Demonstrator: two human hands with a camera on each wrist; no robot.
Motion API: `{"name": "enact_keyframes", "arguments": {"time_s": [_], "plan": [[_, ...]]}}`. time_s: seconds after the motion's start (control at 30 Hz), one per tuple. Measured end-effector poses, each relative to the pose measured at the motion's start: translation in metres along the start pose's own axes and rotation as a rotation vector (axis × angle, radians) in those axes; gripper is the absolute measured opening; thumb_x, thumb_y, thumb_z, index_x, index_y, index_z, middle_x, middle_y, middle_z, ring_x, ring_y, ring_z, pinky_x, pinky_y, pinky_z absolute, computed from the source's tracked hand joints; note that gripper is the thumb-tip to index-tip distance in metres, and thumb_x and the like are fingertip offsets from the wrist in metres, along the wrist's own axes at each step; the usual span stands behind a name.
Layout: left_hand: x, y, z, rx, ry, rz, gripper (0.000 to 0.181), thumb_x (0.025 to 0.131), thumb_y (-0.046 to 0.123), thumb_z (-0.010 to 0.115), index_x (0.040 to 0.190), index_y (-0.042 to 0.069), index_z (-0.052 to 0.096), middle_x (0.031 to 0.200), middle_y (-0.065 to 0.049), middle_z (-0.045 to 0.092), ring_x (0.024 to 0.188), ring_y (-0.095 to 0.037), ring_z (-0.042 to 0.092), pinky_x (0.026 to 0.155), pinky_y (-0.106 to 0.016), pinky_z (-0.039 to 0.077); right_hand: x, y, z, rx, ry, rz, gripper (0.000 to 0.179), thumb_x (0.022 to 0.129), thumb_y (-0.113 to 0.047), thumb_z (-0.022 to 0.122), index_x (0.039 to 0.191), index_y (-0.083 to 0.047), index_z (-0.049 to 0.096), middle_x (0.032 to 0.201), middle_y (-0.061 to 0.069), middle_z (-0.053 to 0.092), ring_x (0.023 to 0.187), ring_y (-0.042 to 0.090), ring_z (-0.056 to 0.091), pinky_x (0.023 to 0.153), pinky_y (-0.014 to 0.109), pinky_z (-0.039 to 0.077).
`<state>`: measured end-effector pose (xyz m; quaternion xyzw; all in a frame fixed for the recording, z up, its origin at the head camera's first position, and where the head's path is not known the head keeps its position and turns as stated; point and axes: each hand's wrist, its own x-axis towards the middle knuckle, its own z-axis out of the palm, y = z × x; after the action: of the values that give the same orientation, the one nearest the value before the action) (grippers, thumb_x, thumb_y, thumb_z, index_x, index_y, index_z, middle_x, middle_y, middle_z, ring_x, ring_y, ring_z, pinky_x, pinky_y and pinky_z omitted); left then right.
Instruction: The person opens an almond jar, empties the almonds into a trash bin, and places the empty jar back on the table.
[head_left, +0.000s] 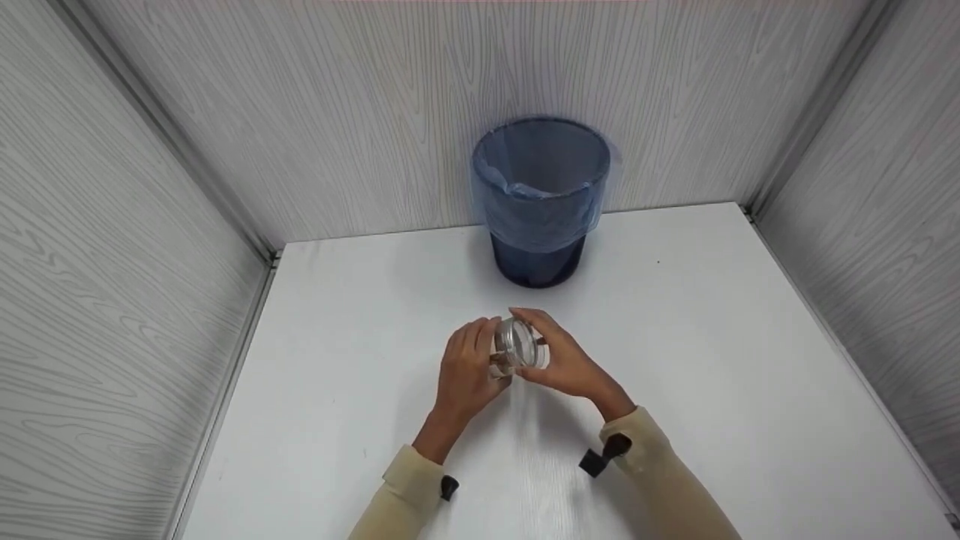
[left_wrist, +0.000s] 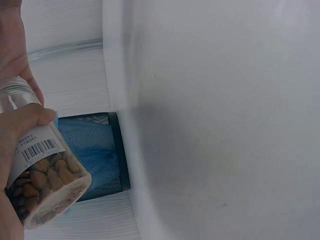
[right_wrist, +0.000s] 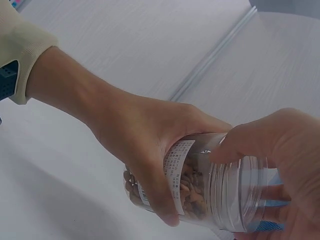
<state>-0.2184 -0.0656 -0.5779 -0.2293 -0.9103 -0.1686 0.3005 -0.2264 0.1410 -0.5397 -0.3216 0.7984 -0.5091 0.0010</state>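
A clear plastic jar (left_wrist: 47,165) with a white barcode label is tilted on its side between the two hands, part full of brown, almond-like nuts (right_wrist: 191,192). Around its body the left hand (head_left: 466,367) curls, thumb across the label. The right hand (head_left: 564,360) grips the clear lid (right_wrist: 254,190) at the jar's mouth, thumb on one side and fingers on the other. Ridged rings show beside the lid in the right wrist view. Both hands are above the white table (head_left: 337,337).
A dark blue waste bin (head_left: 536,262) with a blue bag (head_left: 536,221) folded over its rim stands beyond the hands, at the table's back edge. Pale wood-grained panels (head_left: 337,112) wall the table at the back and both sides.
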Motion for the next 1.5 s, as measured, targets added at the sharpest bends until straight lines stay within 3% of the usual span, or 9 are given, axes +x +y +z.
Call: {"name": "enact_keyframes", "arguments": {"time_s": [0.17,0.4,0.67,0.93,1.1,1.27,1.5], "plan": [[0.000,0.000,0.000,0.005,-0.004,-0.013,0.094,0.060,0.031,0.097,0.139,0.007,0.053,0.127,-0.009,0.061,0.119,-0.025,0.059,0.108,-0.039,0.046,0.000,-0.001,-0.001,0.016,-0.008,-0.035,0.088,0.082,-0.005,0.078,0.158,-0.021,0.035,0.153,0.014,0.042,0.137,0.034,0.043,0.098,0.058,0.046],[0.001,-0.001,0.000,-0.003,-0.005,-0.036,0.094,0.060,0.032,0.096,0.139,0.007,0.052,0.127,-0.010,0.061,0.120,-0.026,0.059,0.108,-0.040,0.046,-0.001,-0.001,-0.002,0.016,0.020,-0.029,0.087,0.084,-0.010,0.079,0.158,-0.016,0.034,0.152,0.004,0.043,0.137,0.034,0.045,0.097,0.054,0.049],[0.001,-0.002,-0.001,-0.001,0.001,-0.041,0.095,0.059,0.034,0.097,0.139,0.007,0.052,0.127,-0.010,0.062,0.119,-0.026,0.060,0.107,-0.040,0.047,-0.002,-0.001,-0.004,0.025,0.050,-0.027,0.086,0.084,-0.009,0.078,0.158,-0.012,0.035,0.152,0.005,0.044,0.135,0.033,0.046,0.097,0.055,0.051],[0.000,-0.003,-0.002,0.007,-0.002,-0.046,0.094,0.059,0.034,0.096,0.139,0.007,0.052,0.126,-0.009,0.062,0.119,-0.026,0.060,0.107,-0.040,0.047,-0.007,0.001,-0.006,0.040,0.085,0.024,0.086,0.087,-0.011,0.079,0.159,-0.022,0.034,0.156,0.005,0.042,0.137,0.036,0.045,0.098,0.055,0.051],[-0.001,-0.003,-0.001,-0.002,0.001,-0.045,0.095,0.059,0.032,0.096,0.140,0.008,0.052,0.128,-0.009,0.061,0.121,-0.027,0.059,0.109,-0.041,0.045,-0.010,0.005,-0.006,0.080,0.107,0.039,0.086,0.087,-0.006,0.078,0.159,-0.014,0.032,0.156,0.006,0.041,0.136,0.035,0.045,0.099,0.055,0.049],[-0.003,-0.002,0.000,-0.016,-0.008,-0.051,0.092,0.062,0.030,0.095,0.140,0.008,0.052,0.129,-0.009,0.061,0.122,-0.026,0.058,0.111,-0.040,0.043,-0.013,0.006,-0.007,0.110,0.127,0.054,0.087,0.087,-0.002,0.077,0.159,-0.009,0.031,0.155,0.014,0.042,0.136,0.035,0.046,0.100,0.056,0.049],[-0.002,0.000,0.001,-0.018,-0.012,-0.049,0.091,0.063,0.033,0.094,0.140,0.008,0.052,0.129,-0.009,0.061,0.121,-0.026,0.058,0.111,-0.040,0.043,-0.020,0.012,-0.007,0.254,0.179,0.100,0.084,0.088,0.008,0.071,0.159,-0.001,0.026,0.154,0.028,0.039,0.136,0.051,0.040,0.102,0.068,0.041]]}}
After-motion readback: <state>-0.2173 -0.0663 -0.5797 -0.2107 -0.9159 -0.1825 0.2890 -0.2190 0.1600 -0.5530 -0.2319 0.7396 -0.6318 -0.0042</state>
